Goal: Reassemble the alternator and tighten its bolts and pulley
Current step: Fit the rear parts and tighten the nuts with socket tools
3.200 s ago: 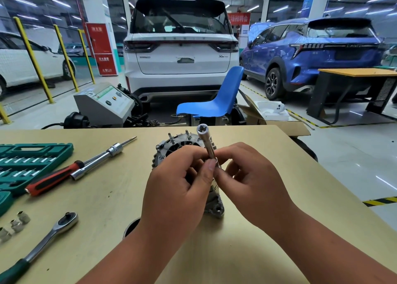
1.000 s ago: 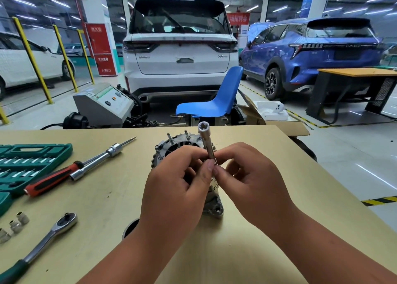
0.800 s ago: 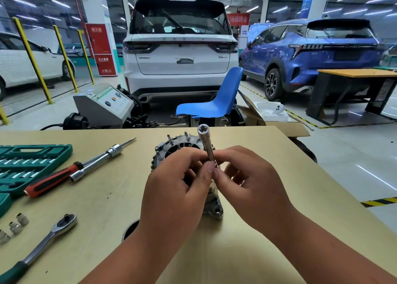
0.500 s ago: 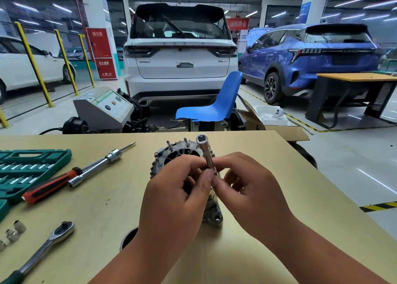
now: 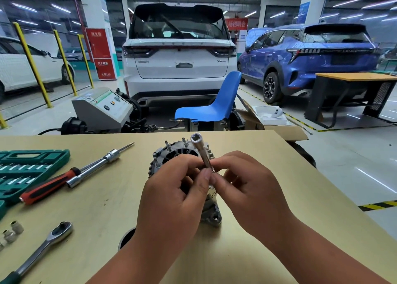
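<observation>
- The green tool case (image 5: pixel 53 157) lies open at the left edge of the table (image 5: pixel 290 187). Rows of small silver bits (image 5: pixel 19 167) sit in its moulded slots.
- Beyond the table's far right corner an open cardboard box (image 5: pixel 287 131) holds a white tray (image 5: pixel 266 117) with a small white item in it, too small to identify.
- The alternator (image 5: pixel 180 152) stands in the middle of the table, directly behind the hands. Its finned end face is turned upward with thin studs pointing up, and a mounting ear rests near the person.
- The long socket (image 5: pixel 200 152) is held above the alternator. Its long axis runs steeply upward, leaning away from the person and slightly left, with the open hex end on top.
- The left hand (image 5: pixel 171 200) has its fingers curled, and thumb and fingertips pinch the socket's lower end.
- The right hand (image 5: pixel 253 198) pinches the same lower end from the other side, its fingertips meeting those of the left.
- A red-handled screwdriver (image 5: pixel 47 188) and a silver extension bar (image 5: pixel 96 165) lie side by side near the case, both pointing to the far right.
- A ratchet (image 5: pixel 43 249) lies at the near left, with a few small sockets (image 5: pixel 16 227) just beside it.
- A round dark opening (image 5: pixel 126 237) shows beside the left forearm; it may be a hole or a part, and I cannot tell which.
</observation>
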Demonstrator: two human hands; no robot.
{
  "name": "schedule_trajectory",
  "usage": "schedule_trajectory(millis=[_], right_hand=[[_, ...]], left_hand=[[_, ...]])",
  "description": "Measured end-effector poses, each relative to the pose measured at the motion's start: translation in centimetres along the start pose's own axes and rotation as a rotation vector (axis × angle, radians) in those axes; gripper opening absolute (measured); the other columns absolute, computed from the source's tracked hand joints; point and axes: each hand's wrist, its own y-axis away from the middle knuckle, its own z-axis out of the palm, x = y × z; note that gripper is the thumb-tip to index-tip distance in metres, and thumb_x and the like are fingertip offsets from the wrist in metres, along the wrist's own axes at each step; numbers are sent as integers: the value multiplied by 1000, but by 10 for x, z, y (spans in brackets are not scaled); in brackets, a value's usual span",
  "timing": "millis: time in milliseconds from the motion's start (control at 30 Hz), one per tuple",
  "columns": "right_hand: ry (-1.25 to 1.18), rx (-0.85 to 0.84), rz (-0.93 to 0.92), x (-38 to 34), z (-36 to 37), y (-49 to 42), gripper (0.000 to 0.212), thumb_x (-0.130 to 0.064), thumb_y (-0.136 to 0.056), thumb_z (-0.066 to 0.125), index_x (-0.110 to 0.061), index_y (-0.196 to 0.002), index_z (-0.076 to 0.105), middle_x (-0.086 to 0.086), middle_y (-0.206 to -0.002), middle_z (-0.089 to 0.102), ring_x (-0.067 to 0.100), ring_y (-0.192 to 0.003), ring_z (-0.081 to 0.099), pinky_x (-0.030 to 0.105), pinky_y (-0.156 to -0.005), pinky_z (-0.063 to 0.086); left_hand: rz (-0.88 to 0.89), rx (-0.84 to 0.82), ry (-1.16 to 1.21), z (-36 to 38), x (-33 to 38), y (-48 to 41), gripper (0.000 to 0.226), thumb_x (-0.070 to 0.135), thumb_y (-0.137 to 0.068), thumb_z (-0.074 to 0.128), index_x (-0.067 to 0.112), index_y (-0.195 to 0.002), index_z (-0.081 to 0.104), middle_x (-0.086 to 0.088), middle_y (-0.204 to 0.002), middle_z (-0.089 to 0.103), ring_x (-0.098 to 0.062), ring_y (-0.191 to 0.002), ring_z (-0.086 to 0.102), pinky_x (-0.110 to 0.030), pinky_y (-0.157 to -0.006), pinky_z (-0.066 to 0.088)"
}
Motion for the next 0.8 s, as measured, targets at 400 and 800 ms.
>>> schedule_trajectory(millis=[400,800], right_hand=[[18,-11,3,0,-1,0,17,-20,-92,73,-28,-107,75,-15,-96,66,11,-77,63,11,-67,43],[4,-21,12,2,-1,0,17,-20,-91,75,-29,-105,74,-18,-98,66,10,-80,64,11,-68,42]], left_hand=[[-6,-10,15,0,-2,1,7,36,-97,61,43,-97,65,18,-79,65,-12,-64,62,-12,-57,42],[-8,32,-19,1,-4,2,9,41,-94,62,43,-102,66,17,-83,69,-12,-71,66,-13,-59,45]])
